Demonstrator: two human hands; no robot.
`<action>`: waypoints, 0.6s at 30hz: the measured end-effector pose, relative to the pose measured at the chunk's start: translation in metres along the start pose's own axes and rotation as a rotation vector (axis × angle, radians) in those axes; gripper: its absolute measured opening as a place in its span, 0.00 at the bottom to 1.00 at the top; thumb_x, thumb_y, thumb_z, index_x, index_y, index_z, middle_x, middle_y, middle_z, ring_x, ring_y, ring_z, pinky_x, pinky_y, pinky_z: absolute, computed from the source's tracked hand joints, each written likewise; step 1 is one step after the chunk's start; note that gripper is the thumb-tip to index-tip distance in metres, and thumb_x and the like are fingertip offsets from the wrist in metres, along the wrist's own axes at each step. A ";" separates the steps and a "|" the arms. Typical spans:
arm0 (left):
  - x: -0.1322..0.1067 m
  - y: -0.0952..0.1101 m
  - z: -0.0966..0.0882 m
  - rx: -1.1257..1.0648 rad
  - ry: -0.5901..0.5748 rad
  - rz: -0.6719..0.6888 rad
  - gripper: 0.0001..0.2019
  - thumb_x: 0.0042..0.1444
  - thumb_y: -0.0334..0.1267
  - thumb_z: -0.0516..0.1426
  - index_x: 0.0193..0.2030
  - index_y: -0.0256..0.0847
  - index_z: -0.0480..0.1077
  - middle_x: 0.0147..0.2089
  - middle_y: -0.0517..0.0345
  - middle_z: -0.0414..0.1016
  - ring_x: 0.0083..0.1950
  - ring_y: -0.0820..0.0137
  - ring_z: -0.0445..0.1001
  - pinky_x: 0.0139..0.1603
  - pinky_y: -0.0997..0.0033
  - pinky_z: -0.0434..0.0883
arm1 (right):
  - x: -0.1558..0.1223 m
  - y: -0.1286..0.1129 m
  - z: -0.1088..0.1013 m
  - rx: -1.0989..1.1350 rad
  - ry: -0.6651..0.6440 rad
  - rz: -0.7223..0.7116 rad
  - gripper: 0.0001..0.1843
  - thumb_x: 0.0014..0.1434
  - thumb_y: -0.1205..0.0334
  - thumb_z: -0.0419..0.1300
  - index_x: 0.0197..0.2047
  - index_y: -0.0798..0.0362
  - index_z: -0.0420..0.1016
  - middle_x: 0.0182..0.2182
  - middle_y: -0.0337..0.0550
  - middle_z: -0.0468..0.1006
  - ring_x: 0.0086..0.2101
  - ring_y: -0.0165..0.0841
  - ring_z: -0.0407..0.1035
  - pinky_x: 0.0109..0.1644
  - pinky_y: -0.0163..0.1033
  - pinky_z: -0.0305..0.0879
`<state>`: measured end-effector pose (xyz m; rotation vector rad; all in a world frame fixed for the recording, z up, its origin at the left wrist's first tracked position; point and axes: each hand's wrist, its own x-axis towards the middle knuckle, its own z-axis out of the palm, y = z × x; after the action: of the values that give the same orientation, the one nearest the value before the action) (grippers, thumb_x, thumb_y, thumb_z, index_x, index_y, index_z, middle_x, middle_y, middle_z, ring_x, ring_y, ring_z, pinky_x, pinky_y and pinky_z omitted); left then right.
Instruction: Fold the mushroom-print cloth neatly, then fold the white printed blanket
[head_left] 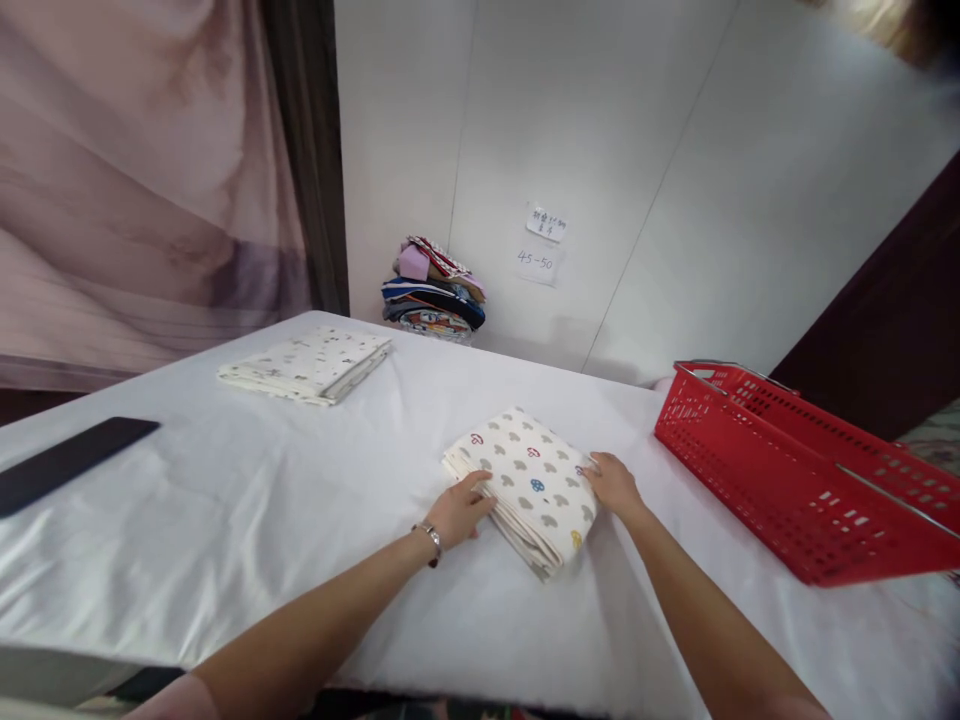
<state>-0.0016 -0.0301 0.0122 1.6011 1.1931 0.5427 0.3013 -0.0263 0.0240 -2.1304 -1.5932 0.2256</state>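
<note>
A folded white cloth [529, 480] printed with grey, red, blue and yellow mushroom shapes lies in layers on the white-covered table. At its left edge is my left hand [457, 508], thumb and fingers closed on the layered side; a bracelet circles that wrist. My right hand [611, 483] grips the right corner, its fingertips on the top and the rest partly tucked out of sight. Farther left lies a second folded cloth [315, 362], cream with small dark prints, apart from both hands.
To the right stands a red perforated basket [795, 480] with metal handles. A flat dark object [75, 460] rests at the table's left. Behind the table's far edge rises a stack of folded fabrics [435, 285] against the white wall, beside paper notes [544, 240].
</note>
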 end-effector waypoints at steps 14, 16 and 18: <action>0.065 -0.026 -0.028 0.637 0.261 0.461 0.21 0.59 0.44 0.45 0.58 0.43 0.61 0.63 0.57 0.58 0.65 0.66 0.50 0.64 0.58 0.49 | -0.114 -0.067 0.053 -0.099 -0.075 -0.463 0.28 0.57 0.50 0.52 0.59 0.47 0.59 0.61 0.46 0.54 0.60 0.44 0.46 0.62 0.55 0.39; 0.066 -0.033 -0.029 0.646 0.262 0.463 0.22 0.60 0.45 0.44 0.59 0.43 0.60 0.63 0.57 0.57 0.65 0.65 0.50 0.65 0.57 0.49 | -0.116 -0.068 0.050 -0.087 -0.063 -0.452 0.27 0.57 0.51 0.53 0.59 0.48 0.59 0.61 0.46 0.54 0.60 0.45 0.46 0.62 0.56 0.38; 0.067 -0.035 -0.030 0.651 0.259 0.462 0.22 0.59 0.45 0.44 0.58 0.43 0.61 0.63 0.57 0.57 0.65 0.65 0.50 0.65 0.57 0.49 | -0.120 -0.070 0.047 -0.077 -0.063 -0.440 0.28 0.57 0.52 0.53 0.60 0.49 0.59 0.61 0.47 0.53 0.61 0.45 0.45 0.63 0.56 0.37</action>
<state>-0.0130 0.0429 -0.0221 2.4565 1.2659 0.7141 0.1848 -0.1116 -0.0027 -1.7795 -2.0850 0.0871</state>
